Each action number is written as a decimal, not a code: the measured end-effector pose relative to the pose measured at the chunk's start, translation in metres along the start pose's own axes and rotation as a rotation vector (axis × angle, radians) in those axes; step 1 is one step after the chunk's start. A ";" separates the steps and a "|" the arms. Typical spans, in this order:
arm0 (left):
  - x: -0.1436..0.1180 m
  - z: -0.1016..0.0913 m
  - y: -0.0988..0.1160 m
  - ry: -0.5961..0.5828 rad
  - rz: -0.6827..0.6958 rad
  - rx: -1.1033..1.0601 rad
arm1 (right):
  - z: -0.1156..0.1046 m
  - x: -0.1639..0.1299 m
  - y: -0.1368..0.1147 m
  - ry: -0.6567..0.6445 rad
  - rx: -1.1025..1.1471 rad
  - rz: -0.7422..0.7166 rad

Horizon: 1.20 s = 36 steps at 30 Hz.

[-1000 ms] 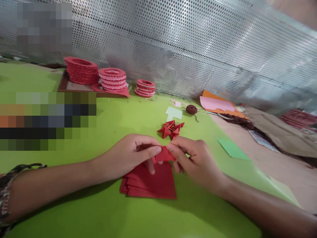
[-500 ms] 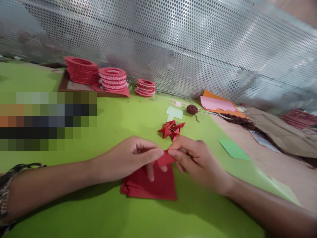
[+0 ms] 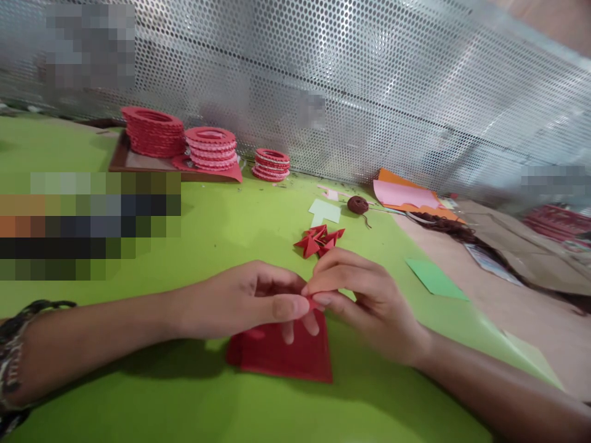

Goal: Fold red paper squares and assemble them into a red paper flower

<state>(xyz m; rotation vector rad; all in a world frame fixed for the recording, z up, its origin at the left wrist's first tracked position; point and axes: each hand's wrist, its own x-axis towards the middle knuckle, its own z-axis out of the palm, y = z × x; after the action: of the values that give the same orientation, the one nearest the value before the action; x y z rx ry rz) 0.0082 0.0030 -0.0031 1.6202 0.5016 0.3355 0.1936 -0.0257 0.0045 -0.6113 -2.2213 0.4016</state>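
Between my two hands is a small piece of folded red paper (image 3: 313, 303), mostly covered by fingers. My left hand (image 3: 265, 299) pinches it from the left with thumb and fingers. From the right, my right hand (image 3: 362, 301) pinches its other side, fingertips close to the left thumb. Right below them lies a stack of red paper squares (image 3: 286, 357) on the green tabletop. Just beyond my right hand sit several pointed red folded-paper pieces (image 3: 318, 241).
At the back left a tray (image 3: 148, 173) bears stacks of red and pink paper rings (image 3: 154, 132); a smaller ring stack (image 3: 271, 165) stands beside it. A ball of brown yarn (image 3: 357, 205), pale green paper (image 3: 325, 210), a green sheet (image 3: 436, 280) and pink paper (image 3: 406, 194) lie farther right. Perforated metal (image 3: 277, 74) rises behind.
Both hands have closed in around the small red paper, so less of it shows. My right fingers have shifted slightly left over its edge. The stack below appears slightly lower.
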 end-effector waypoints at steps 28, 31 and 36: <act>0.004 0.000 -0.007 0.122 0.029 -0.226 | 0.008 -0.009 -0.006 0.021 -0.442 -0.050; 0.003 0.000 -0.006 0.122 -0.010 -0.245 | 0.004 -0.010 -0.009 0.016 -0.423 -0.035; 0.002 -0.003 -0.002 0.128 -0.024 -0.188 | -0.002 -0.011 -0.005 -0.011 -0.357 -0.089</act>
<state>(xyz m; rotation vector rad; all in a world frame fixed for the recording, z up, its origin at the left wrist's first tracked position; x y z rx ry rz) 0.0086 0.0064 -0.0050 1.4153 0.5691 0.4568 0.1998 -0.0355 0.0010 -0.6914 -2.3394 -0.0406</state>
